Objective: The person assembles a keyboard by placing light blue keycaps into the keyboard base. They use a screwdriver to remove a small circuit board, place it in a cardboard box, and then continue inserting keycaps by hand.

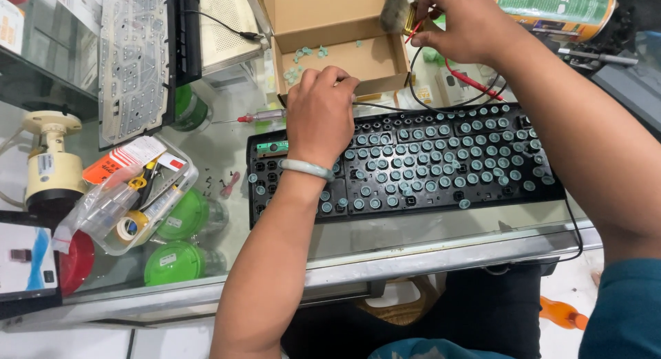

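A black opened keyboard base (441, 187) lies on the glass counter, covered with several small pale teal rubber domes (475, 163). My left hand (320, 114), with a pale bangle at the wrist, rests on its upper left part, fingers curled down on the top edge. My right hand (461, 22) is raised behind the keyboard and grips a small brush (397, 11) with a tan bristle head over a cardboard box (330, 18). A few loose domes lie inside the box.
A grey membrane sheet (134, 56) leans at the back left. A screwdriver (258, 116) lies beside my left hand. A clear container of tools (138, 194) and a cream camera (51, 163) stand at left. A green spray can (558, 8) lies at back right.
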